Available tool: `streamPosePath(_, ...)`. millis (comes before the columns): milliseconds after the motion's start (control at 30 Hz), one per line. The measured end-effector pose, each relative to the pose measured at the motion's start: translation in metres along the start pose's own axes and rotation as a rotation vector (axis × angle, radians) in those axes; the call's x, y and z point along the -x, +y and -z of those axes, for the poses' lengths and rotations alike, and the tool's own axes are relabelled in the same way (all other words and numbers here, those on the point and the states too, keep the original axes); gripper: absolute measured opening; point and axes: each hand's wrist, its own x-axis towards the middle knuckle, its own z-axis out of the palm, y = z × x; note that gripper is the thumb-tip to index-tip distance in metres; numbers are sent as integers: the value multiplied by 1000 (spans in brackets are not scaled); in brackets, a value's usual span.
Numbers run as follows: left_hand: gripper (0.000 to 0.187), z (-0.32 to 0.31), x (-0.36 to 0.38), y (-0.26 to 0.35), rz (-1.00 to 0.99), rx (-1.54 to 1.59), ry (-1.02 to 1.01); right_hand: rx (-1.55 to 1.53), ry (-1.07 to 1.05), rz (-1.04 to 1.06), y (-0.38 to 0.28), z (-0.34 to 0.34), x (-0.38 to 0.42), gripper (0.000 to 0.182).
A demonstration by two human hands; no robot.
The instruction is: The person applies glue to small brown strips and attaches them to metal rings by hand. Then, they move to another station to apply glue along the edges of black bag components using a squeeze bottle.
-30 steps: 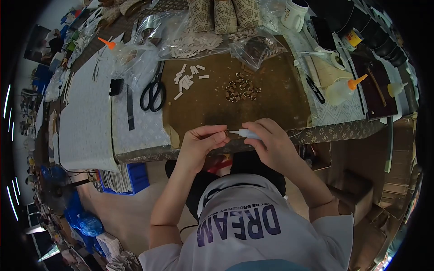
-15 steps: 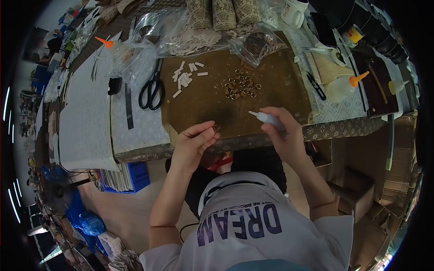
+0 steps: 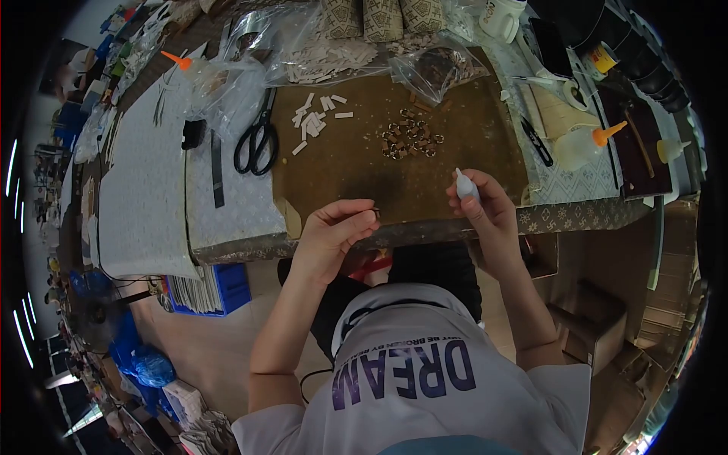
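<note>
My left hand (image 3: pixel 337 231) pinches a small dark piece (image 3: pixel 377 212) between thumb and fingertips, over the front edge of the brown mat (image 3: pixel 334 174). To its right, my right hand (image 3: pixel 487 212) is closed round a small white bottle (image 3: pixel 465 186), its thin nozzle pointing up and away from me. Beyond the hands lies a pile of small brown pieces with metal rings (image 3: pixel 409 140). White strips (image 3: pixel 312 121) are scattered at the mat's upper left.
Black scissors (image 3: pixel 257 144) lie left of the mat. Plastic bags (image 3: pixel 436 72) line its far edge. On the right are a cutter (image 3: pixel 537 142), an orange-tipped bottle (image 3: pixel 580 146), a phone (image 3: pixel 550 47) and a white mug (image 3: pixel 500 19).
My right hand has turned the white bottle from pointing left to pointing upward. My left hand has shifted slightly right with the small piece, and the view has moved a little.
</note>
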Motion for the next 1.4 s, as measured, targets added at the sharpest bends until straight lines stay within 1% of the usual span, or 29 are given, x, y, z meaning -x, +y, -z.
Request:
streamPosePath(567, 16, -2, 0, 0, -11, -56, -12, 17, 30, 10, 2, -3, -5, 37)
streamPosePath(667, 17, -3, 0, -3, -11, 10, -17, 5, 79, 71, 11, -3, -15, 32)
streamPosePath(767, 21, -6, 1, -6, -45, -16, 3, 12, 105, 132, 30, 4, -28, 25)
streamPosePath(867, 23, -6, 3, -10, -76, -14, -11, 7, 170, 162, 46, 10, -35, 22)
streamPosePath(1067, 27, -6, -1, -15, -55, 80, -76, 74, 266, 209, 51, 8, -34, 20)
streamPosePath(1200, 31, -6, -3, -16, -20, 126, -94, 45, 271, 189, 51, 8, -33, 13)
streamPosePath(1400, 35, -7, -5, -17, -21, 155, -56, 1, 257, 171, 51, 9, -32, 8)
